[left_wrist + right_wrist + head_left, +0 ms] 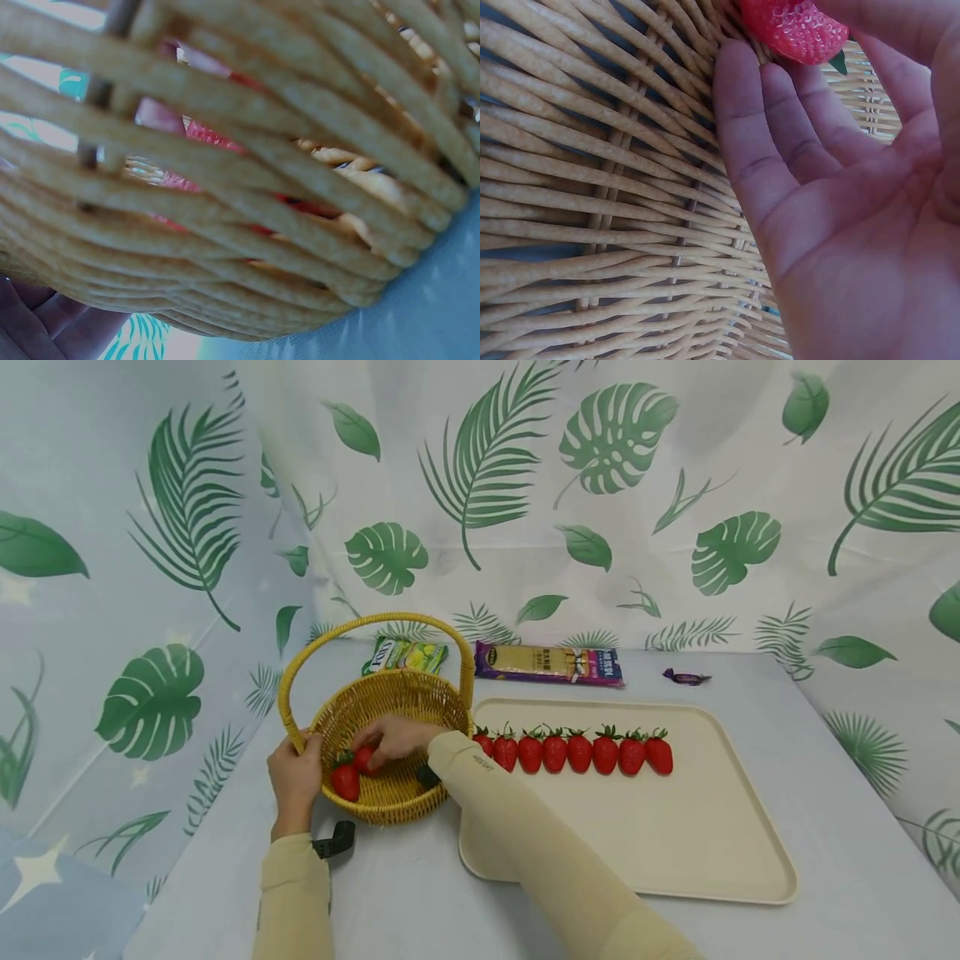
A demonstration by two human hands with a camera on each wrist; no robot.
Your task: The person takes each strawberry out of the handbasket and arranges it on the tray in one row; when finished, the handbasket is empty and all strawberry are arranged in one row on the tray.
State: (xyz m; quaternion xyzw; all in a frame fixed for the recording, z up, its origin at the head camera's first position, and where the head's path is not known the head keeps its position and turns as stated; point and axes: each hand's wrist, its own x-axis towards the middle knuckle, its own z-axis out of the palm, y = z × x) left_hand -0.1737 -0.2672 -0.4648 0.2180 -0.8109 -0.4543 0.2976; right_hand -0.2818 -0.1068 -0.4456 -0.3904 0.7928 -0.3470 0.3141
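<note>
A yellow wicker basket with a tall arched handle stands at the left of the table. My left hand grips its left rim at the foot of the handle; in the left wrist view, fingers show under the weave. Reaching inside, my right hand pinches a red strawberry near the left wall. Another strawberry with green leaves lies beside it in the basket. The right wrist view shows the strawberry at the fingertips, its upper part cut off by the frame.
Right of the basket lies a beige tray, bearing a row of several strawberries partly behind my right forearm. Along the back are a green packet, a long purple-edged package and a small purple wrapped candy.
</note>
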